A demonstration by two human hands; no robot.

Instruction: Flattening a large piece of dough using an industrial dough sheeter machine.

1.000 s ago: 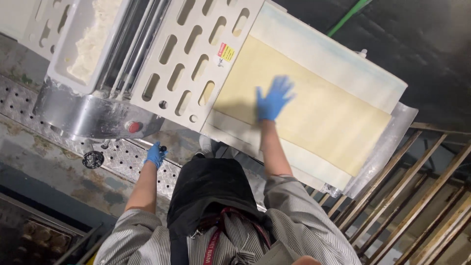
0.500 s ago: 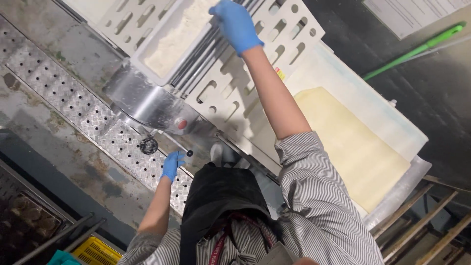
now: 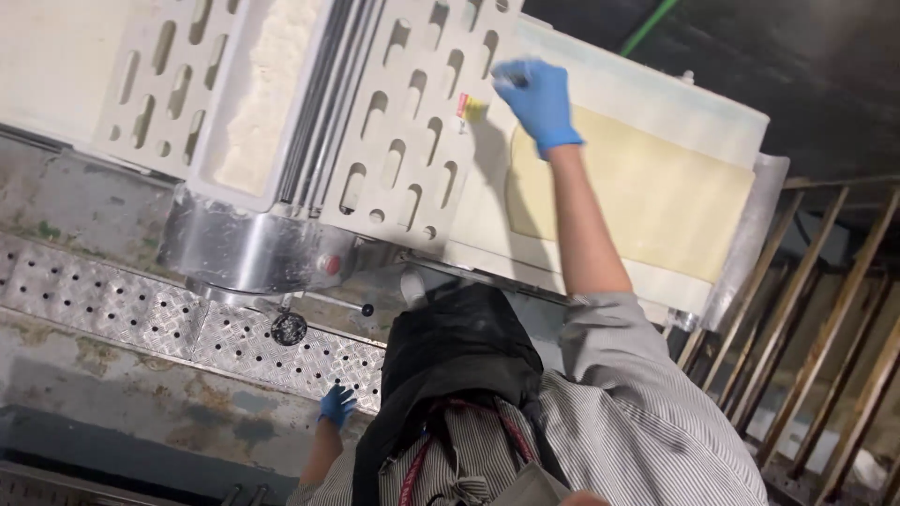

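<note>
My right hand (image 3: 539, 98), in a blue glove, reaches out over the near edge of a pale yellow dough sheet (image 3: 656, 197) lying on the white belt (image 3: 619, 80) of a dough sheeter. The fingers are together, slightly curled and blurred, with a whitish smear at the tips. Just left of the hand is the slotted white guard (image 3: 412, 122), and beyond it a tray of flour (image 3: 262, 103). My left hand (image 3: 336, 405), also gloved, hangs low by my side with loose fingers and nothing in it, below a black knob (image 3: 289, 328) on the machine.
The steel machine housing (image 3: 244, 253) with a red button (image 3: 330, 265) stands over a perforated metal floor plate (image 3: 112, 309). Rusty metal rack bars (image 3: 825, 328) stand on the right. A green rod (image 3: 656, 23) lies at the top.
My right hand has swung from the flour tray to the dough sheet's edge. My left hand has dropped away from the black knob. The view has shifted.
</note>
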